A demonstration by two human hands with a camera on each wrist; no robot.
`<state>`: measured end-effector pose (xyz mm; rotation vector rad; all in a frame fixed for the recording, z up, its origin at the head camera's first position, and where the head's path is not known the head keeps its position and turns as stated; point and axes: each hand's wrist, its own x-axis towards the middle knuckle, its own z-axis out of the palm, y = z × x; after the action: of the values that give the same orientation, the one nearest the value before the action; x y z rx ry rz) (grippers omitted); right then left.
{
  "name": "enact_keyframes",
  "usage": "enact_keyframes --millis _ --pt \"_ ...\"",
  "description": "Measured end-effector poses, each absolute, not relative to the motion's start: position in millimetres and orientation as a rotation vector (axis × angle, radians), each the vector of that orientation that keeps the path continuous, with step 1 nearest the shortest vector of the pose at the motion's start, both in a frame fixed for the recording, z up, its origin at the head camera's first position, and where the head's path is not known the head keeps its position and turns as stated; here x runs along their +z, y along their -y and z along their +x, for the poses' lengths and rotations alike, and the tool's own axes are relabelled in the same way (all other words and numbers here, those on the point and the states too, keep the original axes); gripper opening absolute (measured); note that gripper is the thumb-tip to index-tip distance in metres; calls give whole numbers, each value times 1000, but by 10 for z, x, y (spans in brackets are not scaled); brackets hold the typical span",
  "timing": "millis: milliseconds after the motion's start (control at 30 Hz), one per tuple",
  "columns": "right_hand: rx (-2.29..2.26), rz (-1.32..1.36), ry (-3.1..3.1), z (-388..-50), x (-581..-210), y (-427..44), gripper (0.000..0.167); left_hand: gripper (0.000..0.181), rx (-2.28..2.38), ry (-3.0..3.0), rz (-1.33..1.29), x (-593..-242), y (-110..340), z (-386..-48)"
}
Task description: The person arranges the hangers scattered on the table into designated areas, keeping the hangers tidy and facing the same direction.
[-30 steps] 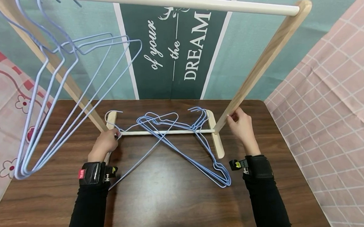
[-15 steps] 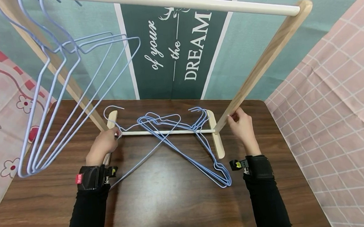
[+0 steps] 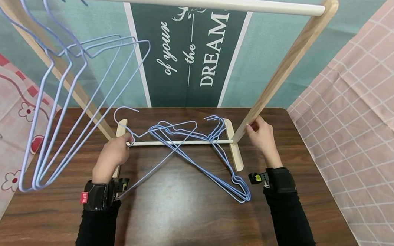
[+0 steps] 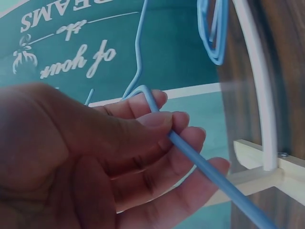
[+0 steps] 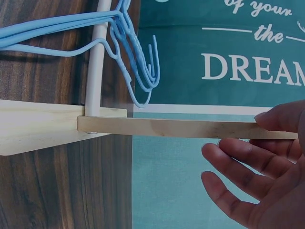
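Slanted pale wooden upright (image 3: 282, 72) shows fine grain; white cylindrical rail (image 3: 194, 1) is smooth, slightly glossy; thin blue triangular hangers (image 5: 62, 22) look smooth, plastic-coated; dark-brown rectangular wood-grain tabletop (image 3: 189, 223) is glossy; flat teal cloth backdrop (image 3: 263, 52), matt

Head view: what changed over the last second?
The hanger in the left hand moved: its hook rose in the picture. The hanging hangers shifted slightly. Nothing newly grasped or released. The right hand on the wooden upright and the bunched hangers stayed put.
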<state>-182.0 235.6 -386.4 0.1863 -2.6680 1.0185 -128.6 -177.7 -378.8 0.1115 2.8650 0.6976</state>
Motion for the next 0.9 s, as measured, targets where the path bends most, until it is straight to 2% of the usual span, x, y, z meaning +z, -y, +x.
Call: enact_keyframes --millis 500,900 --pt "1015 187 2666 -1826 -3871 -2360 13 26 691 -2976 215 -3592 1629 -1209" --pt "1017 179 2667 -1826 -3871 -2363 13 26 713 -2976 180 -3435 1540 -1167"
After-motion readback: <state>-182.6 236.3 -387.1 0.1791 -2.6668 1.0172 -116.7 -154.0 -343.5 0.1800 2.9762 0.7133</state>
